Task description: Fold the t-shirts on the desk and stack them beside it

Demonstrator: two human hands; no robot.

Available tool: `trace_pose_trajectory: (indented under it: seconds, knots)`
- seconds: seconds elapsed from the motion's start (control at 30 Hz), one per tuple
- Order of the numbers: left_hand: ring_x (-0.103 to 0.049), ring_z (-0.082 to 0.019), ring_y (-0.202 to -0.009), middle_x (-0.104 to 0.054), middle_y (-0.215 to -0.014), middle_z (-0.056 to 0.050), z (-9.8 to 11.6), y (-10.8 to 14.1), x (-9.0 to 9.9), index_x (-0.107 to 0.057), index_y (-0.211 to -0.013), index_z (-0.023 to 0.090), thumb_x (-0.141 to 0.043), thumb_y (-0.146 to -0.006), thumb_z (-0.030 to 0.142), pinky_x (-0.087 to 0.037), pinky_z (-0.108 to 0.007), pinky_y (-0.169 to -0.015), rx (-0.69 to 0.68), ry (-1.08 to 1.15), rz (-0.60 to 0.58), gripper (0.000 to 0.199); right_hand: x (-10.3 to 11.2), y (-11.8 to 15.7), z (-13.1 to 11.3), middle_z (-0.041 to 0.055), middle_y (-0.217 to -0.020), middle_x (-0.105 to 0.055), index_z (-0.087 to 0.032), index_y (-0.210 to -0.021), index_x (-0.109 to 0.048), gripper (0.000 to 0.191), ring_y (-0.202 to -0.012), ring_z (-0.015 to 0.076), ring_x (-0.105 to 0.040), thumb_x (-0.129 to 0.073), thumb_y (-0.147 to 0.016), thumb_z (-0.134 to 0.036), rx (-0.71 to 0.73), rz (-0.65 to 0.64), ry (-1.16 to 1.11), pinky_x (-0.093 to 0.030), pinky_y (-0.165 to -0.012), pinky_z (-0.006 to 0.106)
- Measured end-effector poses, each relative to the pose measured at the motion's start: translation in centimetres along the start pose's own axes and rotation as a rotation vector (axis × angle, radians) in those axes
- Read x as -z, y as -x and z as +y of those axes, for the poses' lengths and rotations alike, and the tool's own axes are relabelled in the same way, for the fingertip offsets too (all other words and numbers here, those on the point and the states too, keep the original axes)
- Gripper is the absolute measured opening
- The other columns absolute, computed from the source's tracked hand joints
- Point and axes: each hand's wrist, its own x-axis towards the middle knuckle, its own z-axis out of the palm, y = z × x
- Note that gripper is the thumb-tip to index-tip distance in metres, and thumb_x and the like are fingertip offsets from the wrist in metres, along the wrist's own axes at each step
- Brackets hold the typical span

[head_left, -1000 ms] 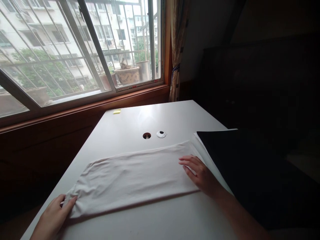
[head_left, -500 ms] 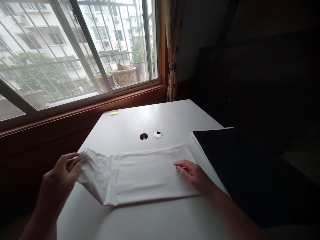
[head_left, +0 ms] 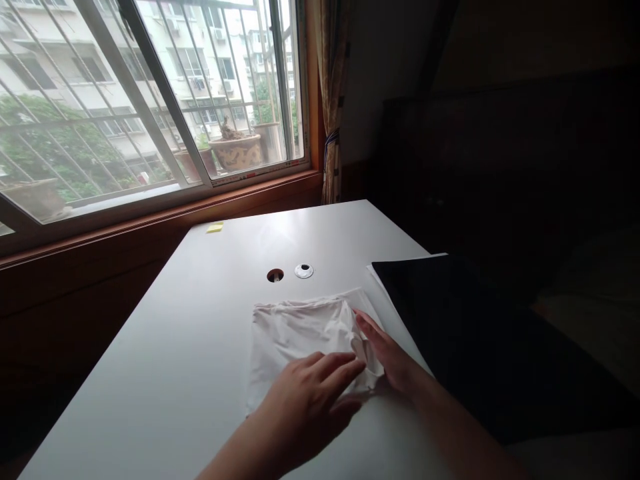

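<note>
A white cloth (head_left: 295, 333), its kind not clear, lies folded over itself in a compact bundle on the white table, with wrinkles bunched toward its right end. My left hand (head_left: 315, 393) reaches across its front, fingers stretched and apart, their tips touching the crumpled right part. At the cloth's right end, my right hand (head_left: 387, 350) rests with fingers extended along a raised fold. Part of the cloth is hidden behind my left hand, and the right fingertips are partly covered by the fold.
The white table (head_left: 150, 347) has an open cable hole (head_left: 275, 275) and a white grommet (head_left: 304, 271) behind the cloth. A yellow sticky note (head_left: 215, 227) is at the far left corner. A large black sheet (head_left: 450, 333) overlaps the right edge. A window (head_left: 150, 100) stands beyond.
My left hand has carried the cloth's left end over to the right, so the cloth is now shorter and doubled. My right hand stays near the right end. The view has shifted slightly.
</note>
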Motion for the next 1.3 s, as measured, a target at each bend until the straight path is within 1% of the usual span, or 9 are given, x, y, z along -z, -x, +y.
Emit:
trace_pose_trajectory:
  seconds: [0.1, 0.2, 0.33, 0.43, 0.53, 0.6, 0.83, 1.13, 1.3]
  knots:
    - [-0.064, -0.024, -0.125, -0.066, -0.141, -0.006, -2.7, 3.5, -1.1, -0.054, -0.141, 0.025, -0.063, -0.096, 0.027, -0.058, -0.042, -0.104, 0.059, -0.077, 0.023, 0.046, 0.0, -0.1, -0.1, 0.0105, -0.153, -0.054, -0.028, -0.152, -0.046, 0.075, -0.140, 0.0310, -0.050, -0.066, -0.089, -0.061, 0.014, 0.010, 0.144, -0.035, -0.119, 0.048]
    - [-0.049, -0.030, -0.143, -0.052, -0.156, -0.009, -6.1, 7.6, -2.1, -0.047, -0.150, 0.025, -0.066, -0.095, 0.034, -0.051, -0.049, -0.113, 0.125, -0.268, 0.032, 0.059, -0.1, -0.4, 0.1, 0.0107, -0.149, -0.057, -0.026, -0.153, -0.044, 0.077, -0.136, 0.0308, -0.054, -0.071, -0.084, -0.044, 0.086, 0.054, 0.313, -0.037, -0.117, 0.046]
    - [-0.048, -0.031, -0.144, -0.050, -0.158, -0.011, -9.5, 12.3, -3.2, -0.038, -0.158, 0.022, -0.064, -0.096, 0.046, -0.048, -0.049, -0.114, 0.144, -0.465, 0.030, 0.071, 0.5, -0.7, 0.6, 0.0075, -0.143, -0.062, -0.030, -0.153, -0.044, 0.073, -0.129, 0.0294, -0.060, -0.063, -0.083, -0.030, 0.126, 0.112, 0.366, -0.042, -0.112, 0.044]
    - [-0.049, -0.028, -0.144, -0.050, -0.157, -0.011, -10.9, 14.0, -3.5, -0.039, -0.158, 0.021, -0.060, -0.098, 0.048, -0.047, -0.045, -0.115, 0.100, -0.541, 0.030, 0.069, 1.4, -1.0, 0.9, 0.0073, -0.124, -0.072, -0.031, -0.156, -0.040, 0.074, -0.109, 0.0280, -0.070, -0.058, -0.084, -0.028, 0.130, 0.111, 0.344, -0.052, -0.100, 0.043]
    - [-0.048, -0.027, -0.145, -0.051, -0.157, -0.009, -11.4, 14.2, -3.4, -0.044, -0.155, 0.021, -0.059, -0.099, 0.039, -0.047, -0.043, -0.116, 0.044, -0.566, 0.044, 0.061, 2.1, -1.2, 0.8, 0.0060, -0.105, -0.076, -0.029, -0.156, -0.039, 0.072, -0.092, 0.0270, -0.074, -0.058, -0.087, -0.030, 0.102, 0.123, 0.378, -0.055, -0.092, 0.043]
    - [-0.047, -0.026, -0.145, -0.053, -0.156, -0.007, -11.4, 14.0, -3.2, -0.047, -0.153, 0.023, -0.057, -0.100, 0.031, -0.045, -0.043, -0.118, 0.006, -0.559, 0.046, 0.055, 2.2, -1.2, 0.6, 0.0065, -0.103, -0.076, -0.027, -0.155, -0.042, 0.070, -0.095, 0.0282, -0.074, -0.061, -0.088, -0.036, 0.072, 0.149, 0.414, -0.054, -0.095, 0.045]
    - [-0.045, -0.022, -0.147, -0.056, -0.153, -0.001, -11.1, 13.8, -2.7, -0.053, -0.149, 0.026, -0.050, -0.102, 0.017, -0.042, -0.042, -0.121, -0.085, -0.531, 0.048, 0.048, 1.1, -1.0, -0.2, 0.0088, -0.127, -0.071, -0.029, -0.142, -0.059, 0.058, -0.128, 0.0325, -0.061, -0.068, -0.086, -0.041, 0.146, 0.105, 0.393, -0.047, -0.109, 0.049]
    - [-0.048, -0.024, -0.145, -0.060, -0.149, -0.004, -11.2, 14.5, -3.1, -0.053, -0.148, 0.023, -0.049, -0.100, 0.013, -0.052, -0.037, -0.112, -0.015, -0.441, 0.109, 0.050, 0.5, -1.0, -4.0, 0.0070, -0.140, -0.066, -0.029, -0.150, -0.053, 0.063, -0.126, 0.0288, -0.064, -0.067, -0.090, -0.040, 0.156, -0.083, 0.146, -0.051, -0.108, 0.044]
    - [-0.052, -0.025, -0.142, -0.060, -0.149, -0.005, -11.1, 14.6, -3.1, -0.051, -0.150, 0.022, -0.047, -0.098, 0.013, -0.054, -0.037, -0.111, -0.001, -0.459, 0.115, 0.053, 0.2, -0.4, -6.6, 0.0054, -0.137, -0.068, -0.032, -0.152, -0.050, 0.064, -0.123, 0.0284, -0.066, -0.066, -0.090, -0.037, 0.135, -0.157, 0.097, -0.053, -0.106, 0.043]
